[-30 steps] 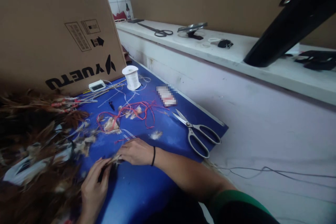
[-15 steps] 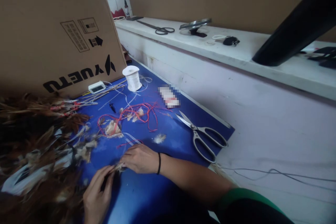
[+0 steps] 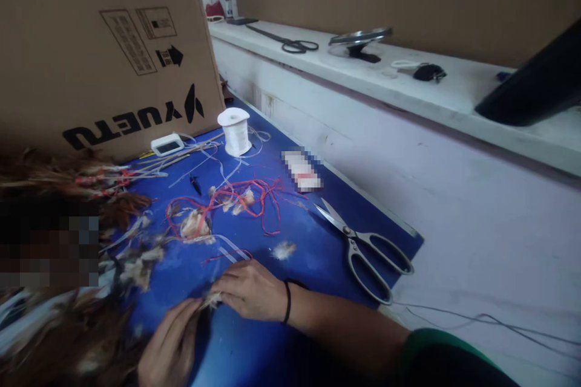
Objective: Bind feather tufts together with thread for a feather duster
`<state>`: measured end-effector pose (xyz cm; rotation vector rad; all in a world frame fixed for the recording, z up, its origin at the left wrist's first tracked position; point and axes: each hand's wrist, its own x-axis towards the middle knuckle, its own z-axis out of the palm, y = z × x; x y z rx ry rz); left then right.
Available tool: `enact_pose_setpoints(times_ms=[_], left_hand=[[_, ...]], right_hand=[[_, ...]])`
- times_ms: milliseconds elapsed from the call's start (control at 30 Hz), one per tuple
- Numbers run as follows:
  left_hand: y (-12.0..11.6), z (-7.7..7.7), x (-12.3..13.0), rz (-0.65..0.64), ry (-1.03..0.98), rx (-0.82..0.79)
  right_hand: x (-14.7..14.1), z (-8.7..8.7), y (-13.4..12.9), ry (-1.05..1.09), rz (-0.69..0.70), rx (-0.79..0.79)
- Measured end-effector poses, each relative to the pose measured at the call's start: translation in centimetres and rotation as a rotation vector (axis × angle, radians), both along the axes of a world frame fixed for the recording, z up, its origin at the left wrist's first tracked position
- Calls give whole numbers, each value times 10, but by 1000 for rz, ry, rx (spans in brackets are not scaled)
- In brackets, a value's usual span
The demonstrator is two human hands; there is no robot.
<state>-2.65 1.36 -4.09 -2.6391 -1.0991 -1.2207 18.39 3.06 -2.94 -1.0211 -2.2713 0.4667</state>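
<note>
A small pale brown feather tuft (image 3: 210, 301) is pinched between my two hands, low over the blue tabletop (image 3: 267, 351). My left hand (image 3: 169, 344) grips its near-left end with fingers and thumb together. My right hand (image 3: 252, 290), with a black band at the wrist, closes on the other side; its fingertips partly hide the tuft. Just beyond my right hand lie clear strips and a thin red string (image 3: 229, 256). A loose fluffy feather (image 3: 284, 250) rests farther right. Large silver scissors (image 3: 358, 245) lie partly open near the table's right edge.
Brown feathers (image 3: 49, 338) heap at the left. Tangled red string (image 3: 261, 193), a white spool (image 3: 235, 133) and a small white display device (image 3: 167, 145) lie farther back. A cardboard box (image 3: 136, 24) stands behind. Black scissors (image 3: 290, 43) lie on the white ledge (image 3: 313, 60).
The view has shifted, so the scissors and ledge sit farther right in the picture. Both hands still pinch the feather tuft, with little visible movement.
</note>
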Motion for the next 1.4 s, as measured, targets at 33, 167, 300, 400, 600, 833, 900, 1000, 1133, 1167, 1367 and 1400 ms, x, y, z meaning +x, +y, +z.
enact_pose_setpoints(times_ms=[33,167,300,400,600,833,900,1000,1133,1167,1367,1400], left_hand=[[0,0,0,-1,2,11],[-1,2,1,7,10,0],[0,1,2,-6,1,30],[1,-1,1,-21,14,38],[2,-2,2,-19,8,55],[2,2,4,8,30,119],[2,1,4,3,27,109],[2,1,3,-10,16,79],[3,2,4,-13,-5,55],[2,3,5,-11,-13,46],[-1,5,4,61,-69,-41],[-1,4,4,74,-84,-83]], right_hand=[[0,-1,0,14,-7,-3],[-1,-1,-1,50,-19,-2],[-2,0,-1,83,-21,4],[-3,-1,-1,87,-24,19],[-2,0,-2,44,-32,51],[-1,1,-2,9,-43,92],[-1,1,-2,11,-42,82],[-1,1,-2,11,-43,63],[-1,4,-1,42,-22,46],[0,4,-1,60,-14,34],[1,6,2,185,16,-53],[1,6,3,210,15,-67]])
